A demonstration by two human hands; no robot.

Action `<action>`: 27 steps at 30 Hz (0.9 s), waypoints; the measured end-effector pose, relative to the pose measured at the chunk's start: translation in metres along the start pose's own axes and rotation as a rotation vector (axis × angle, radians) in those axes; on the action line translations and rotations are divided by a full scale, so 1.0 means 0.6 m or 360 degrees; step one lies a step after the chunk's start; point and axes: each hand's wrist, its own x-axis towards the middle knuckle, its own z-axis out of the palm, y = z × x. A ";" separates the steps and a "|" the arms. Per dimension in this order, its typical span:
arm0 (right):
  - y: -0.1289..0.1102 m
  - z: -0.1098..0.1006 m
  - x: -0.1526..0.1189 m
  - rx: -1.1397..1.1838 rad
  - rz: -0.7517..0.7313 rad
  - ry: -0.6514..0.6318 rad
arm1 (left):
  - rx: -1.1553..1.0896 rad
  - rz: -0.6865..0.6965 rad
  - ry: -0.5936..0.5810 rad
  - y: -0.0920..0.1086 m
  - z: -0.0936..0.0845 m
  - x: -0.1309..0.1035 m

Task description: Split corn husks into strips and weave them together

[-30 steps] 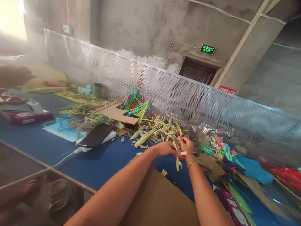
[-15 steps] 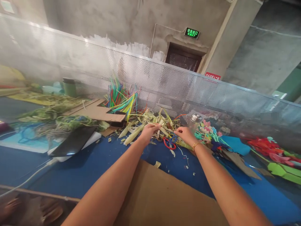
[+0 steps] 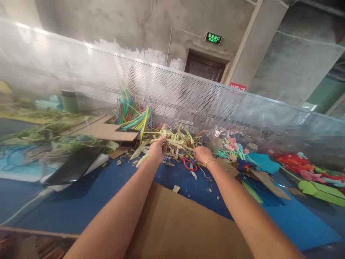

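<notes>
While both arms reach across the blue table (image 3: 107, 194), a flat cardboard sheet (image 3: 183, 230) lies under them at the near edge, and a perforated metal screen (image 3: 188, 97) closes off the far side. Left of the hands lie a dark phone (image 3: 72, 167) on a white block, a cardboard offcut (image 3: 107, 130) and a bundle of coloured straws (image 3: 134, 113); to the right are a glass jar (image 3: 217, 139), small coloured paper flowers (image 3: 233, 147) and green card pieces (image 3: 320, 190). A red ring (image 3: 188, 164) lies just below the pile of pale leaf strips (image 3: 179, 144), which sits between the hands near the screen; the strips are yellowish-green, narrow, curled and tangled. The left hand (image 3: 157, 148) is closed with its fingers pinching a strip at the pile's left edge. The right hand (image 3: 201, 154), a gold bracelet at its wrist, is curled at the pile's right edge; whether it grips anything cannot be told. Objects at far left are blurred
</notes>
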 end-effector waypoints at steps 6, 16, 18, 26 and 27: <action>-0.021 -0.073 0.082 0.0161 -0.0138 0.0238 | -0.0020 -0.0002 -0.0020 0.001 0.001 -0.004; -0.026 0.000 -0.030 -0.0044 -0.0063 0.0056 | -0.0017 -0.0263 -0.0248 -0.013 0.000 -0.007; -0.030 0.030 -0.055 -0.0123 -0.0030 -0.0014 | 0.0031 -0.0449 -0.0390 -0.023 0.004 -0.016; -0.056 0.039 -0.048 -0.0258 0.0053 0.0033 | 0.0192 -0.0590 -0.0483 -0.056 -0.012 -0.009; -0.057 0.035 -0.044 -0.0266 0.0053 0.0025 | 0.0171 -0.0557 -0.0469 -0.056 -0.015 -0.004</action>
